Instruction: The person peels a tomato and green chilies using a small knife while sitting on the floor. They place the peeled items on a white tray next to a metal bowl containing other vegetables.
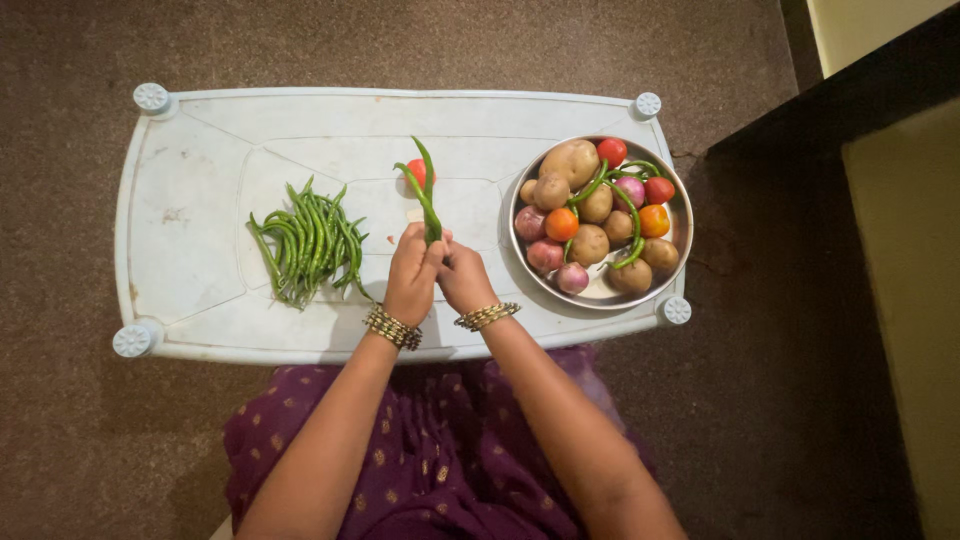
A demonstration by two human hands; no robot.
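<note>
Table: your white plastic table (200, 240), scuffed, rectangular.
Bowl: one round steel bowl (683, 215); potatoes, onions, tomatoes.
Pile: slim green chillies (308, 243), left.
Hands: your left hand (413, 277) and right hand (463, 277) pinch two chillies (428, 195) mid-table.

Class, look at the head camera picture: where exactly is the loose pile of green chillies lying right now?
The pile of green chillies lies on the white table, left of centre, just left of the left hand and well apart from the steel bowl on the right.
</note>
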